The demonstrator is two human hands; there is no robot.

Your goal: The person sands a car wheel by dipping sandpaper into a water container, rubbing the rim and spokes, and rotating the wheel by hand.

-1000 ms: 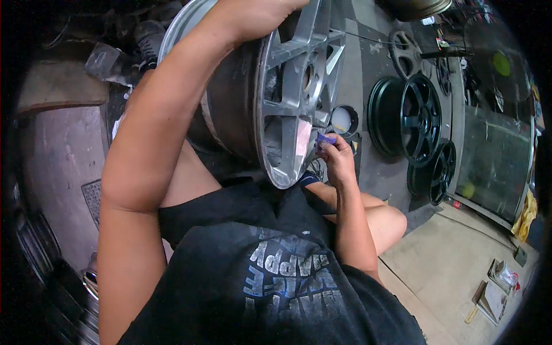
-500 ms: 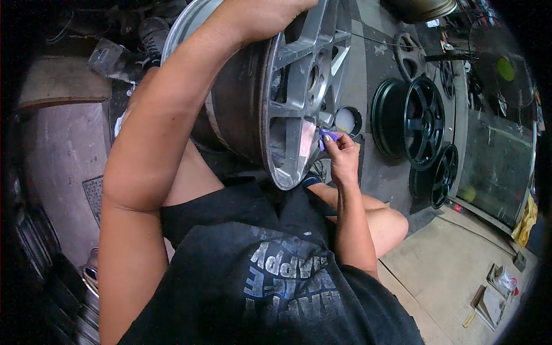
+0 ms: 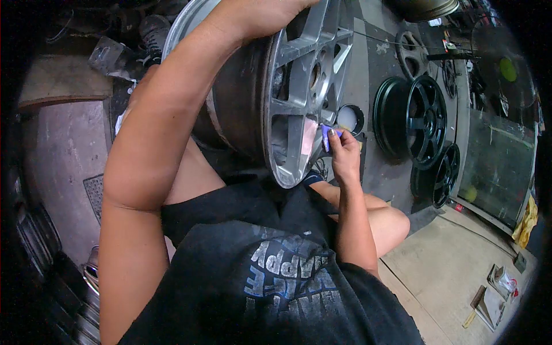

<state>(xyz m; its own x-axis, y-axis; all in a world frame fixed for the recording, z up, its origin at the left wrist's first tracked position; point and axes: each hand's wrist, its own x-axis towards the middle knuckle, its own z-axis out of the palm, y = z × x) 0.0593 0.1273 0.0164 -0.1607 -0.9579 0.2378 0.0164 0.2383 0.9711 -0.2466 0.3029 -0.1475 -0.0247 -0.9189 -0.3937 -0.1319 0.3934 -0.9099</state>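
"Saw the wheel (image 3: 241,98) where?"
"Found in front of the lap (image 3: 221,201), marked with a pink patch (image 3: 309,138)."
"Held what?"
"Pinched a purple piece (image 3: 326,139) in the right hand (image 3: 345,154), near a tub (image 3: 361,119); couldn't tell the grip of the left hand (image 3: 273,14)."

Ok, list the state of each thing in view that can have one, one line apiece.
Silver wheel, scuffed, no tyre fitted
Pink patch, on one of its spokes
Purple piece, pinched in the right grip
Right grip, closed on that piece
Left grip, over the silver wheel, fingertips out of frame
Round tub, open, pale contents inside
Dark green wheel, glossy, no tyre fitted
Yellow sheet, crumpled
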